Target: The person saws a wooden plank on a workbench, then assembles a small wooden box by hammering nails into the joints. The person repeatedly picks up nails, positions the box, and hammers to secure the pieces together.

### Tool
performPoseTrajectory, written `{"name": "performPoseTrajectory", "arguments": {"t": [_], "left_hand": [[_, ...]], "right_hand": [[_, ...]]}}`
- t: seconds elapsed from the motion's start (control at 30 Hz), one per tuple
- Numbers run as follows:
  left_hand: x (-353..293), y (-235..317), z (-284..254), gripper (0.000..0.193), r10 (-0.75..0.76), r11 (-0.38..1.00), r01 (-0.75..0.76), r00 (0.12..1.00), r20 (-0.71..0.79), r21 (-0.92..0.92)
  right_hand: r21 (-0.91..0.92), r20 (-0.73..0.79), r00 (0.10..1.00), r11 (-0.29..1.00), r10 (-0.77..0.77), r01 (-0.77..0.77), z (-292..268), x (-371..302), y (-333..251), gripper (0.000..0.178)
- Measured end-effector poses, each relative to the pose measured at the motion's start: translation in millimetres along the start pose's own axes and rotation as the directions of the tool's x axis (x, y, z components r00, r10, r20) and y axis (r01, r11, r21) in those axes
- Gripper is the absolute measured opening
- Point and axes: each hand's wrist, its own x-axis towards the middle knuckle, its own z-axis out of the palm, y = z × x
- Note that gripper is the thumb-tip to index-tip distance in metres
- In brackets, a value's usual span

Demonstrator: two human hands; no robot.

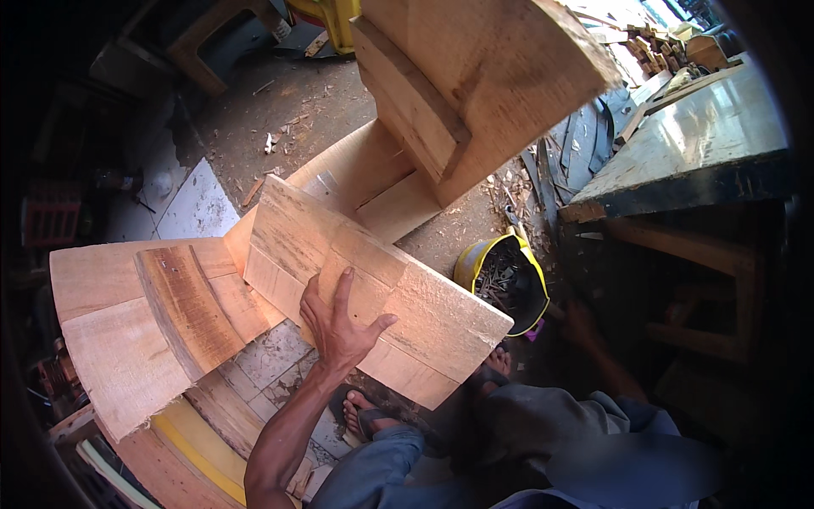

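Observation:
My left hand (343, 327) lies with fingers spread on the face of a broad panel made of joined wooden boards (365, 288). This panel is part of a large wooden piece. To its left extends a wide wooden section (110, 314) with a curved, darker strip (182, 301) across it. Beyond it, another wooden section (500, 76) with a raised block on its face rises at the top. My right hand (581, 327) is low in shadow at the right, beside a yellow-rimmed black bucket (543, 297). Its fingers are too dark to make out.
The bucket holds small dark pieces like nails, and a tool handle (519, 231) shows at its rim. A worn workbench (678, 153) stands at the right. Wood scraps (661, 51) are heaped behind it. Shavings litter the floor (288, 110). A yellow plastic object (326, 21) stands at the back.

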Motion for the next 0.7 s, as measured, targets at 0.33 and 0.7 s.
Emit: {"name": "performPoseTrajectory", "arguments": {"t": [0.33, 0.7], "left_hand": [[-19, -32, 3, 0.108, 0.083, 0.986, -0.112, 0.972, 0.219, 0.125], [-31, -39, 41, 0.108, 0.059, 0.96, -0.074, 0.996, 0.062, 0.27]], "right_hand": [[0.562, -0.386, 0.917, 0.763, -0.099, 0.319, -117, -61, -140, 0.059], [0.26, -0.733, 0.643, 0.784, -0.219, 0.563, -157, -88, -163, 0.022]]}}
